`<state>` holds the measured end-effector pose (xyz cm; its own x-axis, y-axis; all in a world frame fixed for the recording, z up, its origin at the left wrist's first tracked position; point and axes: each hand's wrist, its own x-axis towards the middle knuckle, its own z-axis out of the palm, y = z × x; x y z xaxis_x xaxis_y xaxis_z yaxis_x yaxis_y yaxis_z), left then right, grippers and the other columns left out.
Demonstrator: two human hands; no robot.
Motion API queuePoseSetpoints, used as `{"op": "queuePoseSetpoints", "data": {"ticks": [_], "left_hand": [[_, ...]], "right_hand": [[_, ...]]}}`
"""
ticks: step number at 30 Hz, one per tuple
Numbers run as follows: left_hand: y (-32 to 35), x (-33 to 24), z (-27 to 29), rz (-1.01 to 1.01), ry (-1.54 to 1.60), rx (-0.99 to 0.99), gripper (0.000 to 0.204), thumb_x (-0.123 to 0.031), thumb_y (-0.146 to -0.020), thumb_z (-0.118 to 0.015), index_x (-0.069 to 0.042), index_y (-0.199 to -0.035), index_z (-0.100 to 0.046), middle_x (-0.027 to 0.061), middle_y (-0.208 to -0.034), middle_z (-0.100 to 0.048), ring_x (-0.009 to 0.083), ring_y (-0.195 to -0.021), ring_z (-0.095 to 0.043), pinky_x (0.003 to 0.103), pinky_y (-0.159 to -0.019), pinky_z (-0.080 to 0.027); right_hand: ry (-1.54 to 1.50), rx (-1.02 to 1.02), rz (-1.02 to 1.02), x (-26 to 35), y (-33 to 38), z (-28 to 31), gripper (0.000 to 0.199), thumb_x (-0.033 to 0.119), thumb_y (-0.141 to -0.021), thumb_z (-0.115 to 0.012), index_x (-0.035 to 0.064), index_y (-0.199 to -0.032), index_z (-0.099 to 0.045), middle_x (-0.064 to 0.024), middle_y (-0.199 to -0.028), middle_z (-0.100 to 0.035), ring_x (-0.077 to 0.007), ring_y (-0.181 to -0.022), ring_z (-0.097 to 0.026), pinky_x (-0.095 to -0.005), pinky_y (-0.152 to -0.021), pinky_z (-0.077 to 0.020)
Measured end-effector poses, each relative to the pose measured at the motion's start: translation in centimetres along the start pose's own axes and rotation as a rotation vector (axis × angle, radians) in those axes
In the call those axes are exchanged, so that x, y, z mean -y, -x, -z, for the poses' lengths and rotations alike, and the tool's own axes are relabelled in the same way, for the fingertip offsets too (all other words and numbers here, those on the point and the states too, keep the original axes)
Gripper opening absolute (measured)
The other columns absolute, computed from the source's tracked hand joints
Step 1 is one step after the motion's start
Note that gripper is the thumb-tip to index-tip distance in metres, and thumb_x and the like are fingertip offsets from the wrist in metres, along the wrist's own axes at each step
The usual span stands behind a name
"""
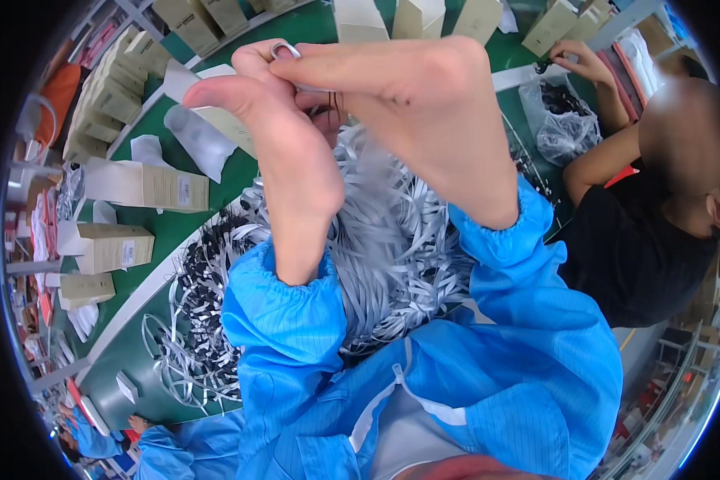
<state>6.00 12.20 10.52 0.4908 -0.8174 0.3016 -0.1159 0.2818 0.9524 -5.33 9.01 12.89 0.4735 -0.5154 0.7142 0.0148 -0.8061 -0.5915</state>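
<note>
My left hand (284,132) and my right hand (432,92) are raised close together above a heap of flat grey-silver straps (384,232). The left thumb points out to the left while its other fingers curl in behind. From the right, a bent finger of my right hand reaches across to meet them. A silver ring (285,50) sits where the fingers meet. A thin dark strand (334,102) shows between the hands; whatever else they pinch is hidden. Black pieces (208,276) lie mixed with straps at the heap's left side.
Beige boxes (176,188) stand along the left of the green table (136,320), with more at the far edge. A clear plastic bag (564,124) of black pieces lies at the right. Beside it sits a person in black (640,248), one hand holding a small dark piece.
</note>
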Motion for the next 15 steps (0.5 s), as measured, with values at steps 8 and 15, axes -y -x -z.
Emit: {"op": "queuePoseSetpoints", "data": {"ticks": [8,15], "left_hand": [[-2.0,1.1,2.7,0.182,0.143,0.306,0.110,-0.088,-0.084,0.004,-0.003,-0.123,-0.056,0.0080,-0.083,-0.064,0.0223,-0.086,-0.060,0.033,-0.084,-0.047],[-2.6,2.3,3.3,0.029,-0.049,0.400,0.096,-0.080,-0.094,-0.005,-0.006,-0.122,-0.059,0.0184,-0.100,-0.072,0.0318,-0.097,-0.066,0.041,-0.092,-0.047]], "right_hand": [[0.126,0.064,-0.033,-1.9,-1.7,3.5,0.020,-0.008,-0.084,-0.067,-0.0039,-0.101,-0.077,-0.0109,-0.093,-0.077,-0.0193,-0.087,-0.074,-0.0254,-0.076,-0.0590],[-0.045,-0.316,-0.205,-2.8,-4.8,11.5,0.016,-0.001,-0.090,-0.070,-0.0048,-0.105,-0.074,-0.0085,-0.095,-0.074,-0.0126,-0.080,-0.071,-0.0192,-0.071,-0.0580]]}}
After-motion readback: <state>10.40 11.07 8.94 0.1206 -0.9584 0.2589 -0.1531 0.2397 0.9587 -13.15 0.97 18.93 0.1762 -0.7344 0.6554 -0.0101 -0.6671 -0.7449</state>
